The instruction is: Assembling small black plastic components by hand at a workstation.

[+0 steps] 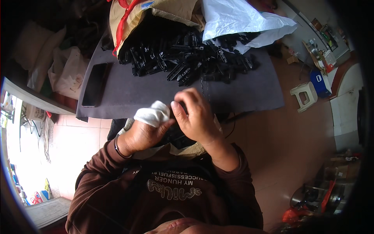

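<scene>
The parts (179, 58) lie heaped over the far half of the table (136, 95), spilling from the mouth of the left sack (171, 9); the right sack (237, 21) lies over their far right portion. The phone (95, 84) lies left of them, near the table's left edge, with a bag (68, 72) farther left, off the table. At the near edge, the left hand (141, 136), with the cloth (154, 113) over its fingers, is beside the right hand (198, 119). Right of the table, a stool (304, 95) stands on the floor (261, 156), a bin (320, 84) just right of it.
</scene>
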`<control>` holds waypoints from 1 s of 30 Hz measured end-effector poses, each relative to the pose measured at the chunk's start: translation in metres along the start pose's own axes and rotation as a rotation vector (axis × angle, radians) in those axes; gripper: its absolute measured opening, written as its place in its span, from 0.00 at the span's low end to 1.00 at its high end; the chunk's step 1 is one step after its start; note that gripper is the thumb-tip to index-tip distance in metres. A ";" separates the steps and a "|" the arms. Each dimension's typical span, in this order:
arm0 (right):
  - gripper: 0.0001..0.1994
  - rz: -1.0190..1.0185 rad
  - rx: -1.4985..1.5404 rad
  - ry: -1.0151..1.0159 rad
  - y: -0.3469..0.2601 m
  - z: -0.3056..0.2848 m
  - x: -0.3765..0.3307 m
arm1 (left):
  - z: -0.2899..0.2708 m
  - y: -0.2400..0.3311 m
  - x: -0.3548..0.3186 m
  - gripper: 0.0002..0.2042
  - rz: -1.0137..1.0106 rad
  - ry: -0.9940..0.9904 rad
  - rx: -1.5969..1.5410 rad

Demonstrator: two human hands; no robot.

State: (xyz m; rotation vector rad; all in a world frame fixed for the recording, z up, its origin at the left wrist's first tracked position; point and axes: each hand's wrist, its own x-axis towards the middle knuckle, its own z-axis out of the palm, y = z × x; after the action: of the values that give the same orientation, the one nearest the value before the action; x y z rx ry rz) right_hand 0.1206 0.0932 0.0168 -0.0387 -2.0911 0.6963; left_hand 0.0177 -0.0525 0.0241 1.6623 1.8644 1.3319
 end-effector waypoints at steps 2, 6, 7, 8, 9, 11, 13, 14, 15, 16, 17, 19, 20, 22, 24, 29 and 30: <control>0.08 0.054 -0.025 -0.093 0.000 0.001 -0.009 | 0.009 0.005 -0.003 0.05 -0.004 -0.023 0.012; 0.11 0.021 0.127 -0.021 0.013 0.007 -0.015 | 0.021 0.001 -0.006 0.05 -0.050 -0.002 -0.225; 0.11 0.021 0.126 -0.020 0.014 0.008 -0.015 | 0.022 0.001 -0.006 0.05 -0.001 0.030 -0.223; 0.12 0.026 0.171 -0.034 0.014 0.009 -0.013 | 0.023 0.002 -0.005 0.05 0.049 0.061 -0.221; 0.13 0.032 0.217 -0.049 0.013 0.009 -0.012 | 0.017 0.007 -0.003 0.05 -0.081 0.034 -0.273; 0.13 0.155 0.387 -0.217 0.017 0.001 -0.009 | 0.006 0.005 -0.001 0.05 -0.206 0.016 -0.272; 0.13 0.278 0.567 -0.410 0.017 -0.012 -0.003 | -0.004 -0.005 0.000 0.05 -0.163 0.075 -0.303; 0.13 0.243 0.517 -0.458 0.019 -0.015 -0.003 | -0.010 -0.008 -0.001 0.05 -0.185 0.032 -0.361; 0.12 0.211 0.466 -0.503 0.020 -0.017 -0.005 | -0.014 -0.006 -0.001 0.05 -0.183 0.030 -0.362; 0.13 0.168 0.457 -0.467 0.024 -0.015 -0.007 | -0.019 0.000 -0.001 0.05 -0.280 0.068 -0.401; 0.13 0.169 0.455 -0.464 0.026 -0.017 -0.008 | -0.024 0.001 -0.002 0.06 -0.377 0.105 -0.439; 0.13 0.223 0.423 -0.481 0.029 -0.018 -0.008 | -0.040 -0.021 0.005 0.09 -0.365 0.168 -0.557; 0.13 0.220 0.424 -0.481 0.028 -0.017 -0.008 | -0.050 -0.044 0.006 0.08 -0.369 0.299 -0.428; 0.15 0.208 0.360 -0.524 0.026 -0.014 -0.006 | -0.064 -0.061 0.021 0.06 -0.119 0.379 0.001; 0.16 0.180 0.251 -0.486 0.021 -0.009 -0.006 | -0.074 -0.073 0.038 0.12 0.300 0.427 0.695; 0.22 0.229 -0.495 -0.228 0.038 -0.004 0.000 | -0.060 -0.093 0.063 0.11 0.154 0.273 0.939; 0.22 0.231 -0.497 -0.227 0.041 -0.004 0.000 | -0.052 -0.093 0.066 0.09 -0.026 0.188 0.965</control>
State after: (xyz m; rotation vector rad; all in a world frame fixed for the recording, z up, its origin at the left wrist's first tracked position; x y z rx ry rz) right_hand 0.1145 0.1291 -0.0015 -0.5054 -2.4596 0.3058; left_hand -0.0964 -0.0053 0.0002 1.9055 2.8974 0.5679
